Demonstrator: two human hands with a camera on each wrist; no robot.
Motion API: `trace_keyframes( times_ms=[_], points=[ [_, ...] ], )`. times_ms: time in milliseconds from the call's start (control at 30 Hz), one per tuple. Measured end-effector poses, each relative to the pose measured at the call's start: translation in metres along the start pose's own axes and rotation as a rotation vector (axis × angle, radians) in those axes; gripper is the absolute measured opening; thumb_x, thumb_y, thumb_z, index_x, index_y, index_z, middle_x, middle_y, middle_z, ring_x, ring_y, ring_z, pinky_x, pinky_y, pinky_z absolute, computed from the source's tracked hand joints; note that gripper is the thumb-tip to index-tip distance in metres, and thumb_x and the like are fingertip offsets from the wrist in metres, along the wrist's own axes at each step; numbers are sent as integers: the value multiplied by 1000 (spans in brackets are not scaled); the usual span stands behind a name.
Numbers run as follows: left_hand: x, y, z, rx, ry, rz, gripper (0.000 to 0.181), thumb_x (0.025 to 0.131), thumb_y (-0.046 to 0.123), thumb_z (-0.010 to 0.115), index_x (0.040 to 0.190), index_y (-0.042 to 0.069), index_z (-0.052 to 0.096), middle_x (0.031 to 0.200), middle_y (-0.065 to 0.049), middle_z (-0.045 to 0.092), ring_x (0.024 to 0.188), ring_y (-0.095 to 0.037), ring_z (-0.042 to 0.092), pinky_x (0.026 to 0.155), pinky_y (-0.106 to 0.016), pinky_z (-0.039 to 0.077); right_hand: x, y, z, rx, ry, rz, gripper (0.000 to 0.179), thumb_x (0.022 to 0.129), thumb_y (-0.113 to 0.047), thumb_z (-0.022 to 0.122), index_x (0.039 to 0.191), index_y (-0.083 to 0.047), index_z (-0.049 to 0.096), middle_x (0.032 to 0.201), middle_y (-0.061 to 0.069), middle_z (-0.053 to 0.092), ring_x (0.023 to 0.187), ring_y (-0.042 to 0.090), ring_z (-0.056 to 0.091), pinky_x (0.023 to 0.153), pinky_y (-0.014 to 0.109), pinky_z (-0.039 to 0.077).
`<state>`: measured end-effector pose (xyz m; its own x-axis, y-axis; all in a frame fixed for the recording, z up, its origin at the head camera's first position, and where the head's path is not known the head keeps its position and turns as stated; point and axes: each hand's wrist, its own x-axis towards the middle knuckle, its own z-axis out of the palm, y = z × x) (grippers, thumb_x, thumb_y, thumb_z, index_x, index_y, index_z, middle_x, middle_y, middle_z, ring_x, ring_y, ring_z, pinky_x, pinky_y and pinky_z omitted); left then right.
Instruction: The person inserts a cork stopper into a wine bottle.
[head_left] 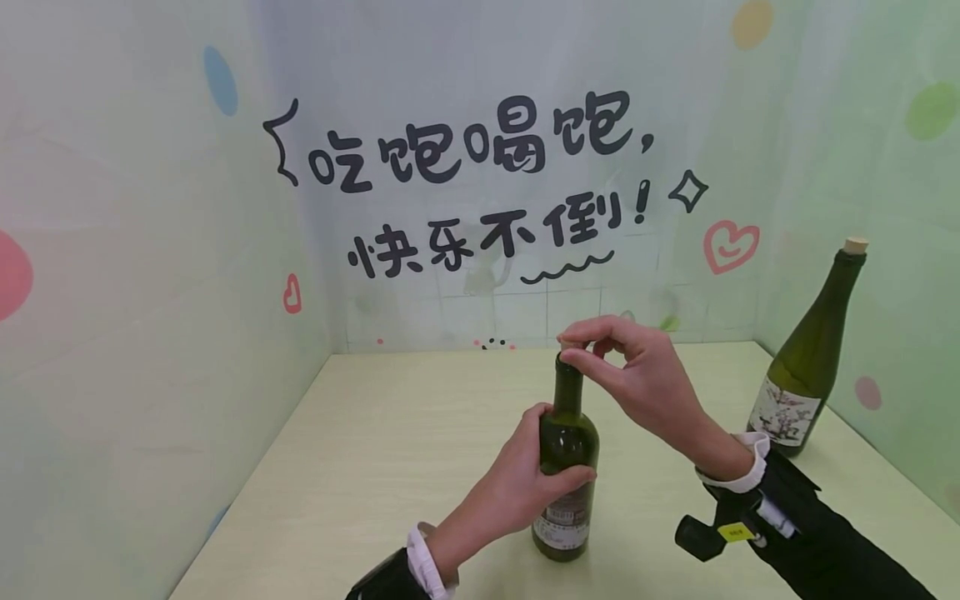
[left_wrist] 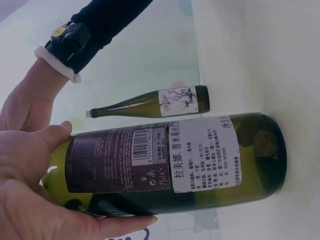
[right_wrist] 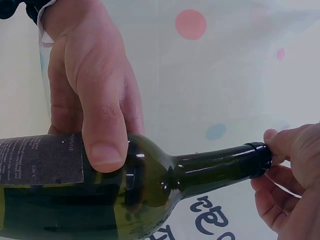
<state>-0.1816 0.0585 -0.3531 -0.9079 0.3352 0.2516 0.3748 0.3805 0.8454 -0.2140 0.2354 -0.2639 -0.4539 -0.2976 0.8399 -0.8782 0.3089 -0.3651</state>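
Note:
A dark green wine bottle stands upright on the table, with a black label and a white label on its side. My left hand grips its body, thumb across the front. At the bottle's mouth, my right hand pinches a small cork between thumb and fingers. Those fingertips mostly hide the cork, so how deep it sits cannot be told. In the right wrist view, the right hand touches the rim of the neck. Through the glass near the base shows a brownish round shape.
A second green bottle, with a floral label and a pale cork in its mouth, stands at the right beyond my right forearm. Printed walls enclose the pale wooden table at the back and both sides.

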Motion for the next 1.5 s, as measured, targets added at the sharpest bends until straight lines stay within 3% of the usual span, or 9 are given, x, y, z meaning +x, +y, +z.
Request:
trace_keyframes(
  times_ms=[267, 533, 833, 1067, 1500],
  points=[
    [0, 0, 0, -15, -4, -25, 80, 80, 50, 71, 140, 16, 31, 119, 8, 51, 103, -9, 56, 89, -33, 46, 0, -2, -1, 20, -12, 28, 22, 80, -9, 75, 101, -15, 72, 98, -9, 69, 75, 11, 62, 65, 23, 46],
    [2, 1, 2, -7, -5, -9, 81, 80, 50, 71, 140, 13, 32, 118, 6, 51, 102, -10, 56, 89, -33, 46, 0, -4, -5, 1, -22, 50, 19, 82, -13, 74, 101, -15, 73, 97, -11, 69, 77, 10, 64, 63, 23, 46],
    [2, 1, 0, 4, -2, -17, 80, 79, 51, 71, 140, 16, 32, 117, 7, 52, 102, -10, 56, 88, -33, 46, 2, -7, -5, 0, -39, 42, 18, 83, -14, 73, 100, -14, 73, 96, -12, 69, 78, 10, 64, 68, 23, 50],
    [2, 0, -1, 14, 21, 17, 79, 79, 50, 72, 138, 15, 34, 114, 7, 54, 99, -10, 58, 88, -33, 46, 4, -8, -4, 7, -40, 42, 17, 83, -14, 73, 100, -14, 72, 96, -12, 69, 77, 10, 63, 68, 23, 49],
    [1, 0, -1, 18, 18, 2, 80, 79, 51, 71, 139, 14, 33, 115, 5, 54, 101, -11, 57, 89, -34, 46, 4, -6, -2, 47, -39, 43, 15, 84, -12, 72, 98, -13, 72, 97, -10, 69, 75, 11, 63, 67, 24, 50]
  ],
)
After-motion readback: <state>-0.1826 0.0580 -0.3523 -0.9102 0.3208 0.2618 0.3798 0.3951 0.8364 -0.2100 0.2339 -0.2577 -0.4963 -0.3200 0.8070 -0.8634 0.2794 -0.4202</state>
